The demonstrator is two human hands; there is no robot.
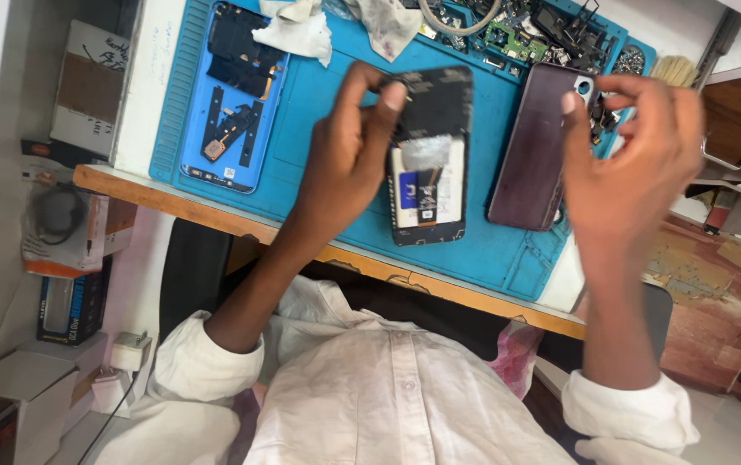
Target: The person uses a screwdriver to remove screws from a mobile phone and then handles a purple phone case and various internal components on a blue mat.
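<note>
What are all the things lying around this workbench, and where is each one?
Work mat: one, blue, covering the bench top.
Opened phone: one, black, mid-mat, insides showing.
Back cover: one, dark purple, right of the opened phone.
Phone frame: one, blue and black, left side of the mat.
Cloths: two, white and stained, top of the mat.
Circuit parts: several, green and black, top right tray.
Brush: one, pale bristles, far right.
Boxes: several, left of the bench.
Left hand: pinching at the opened phone's top edge.
Right hand: raised beside the back cover.
</note>
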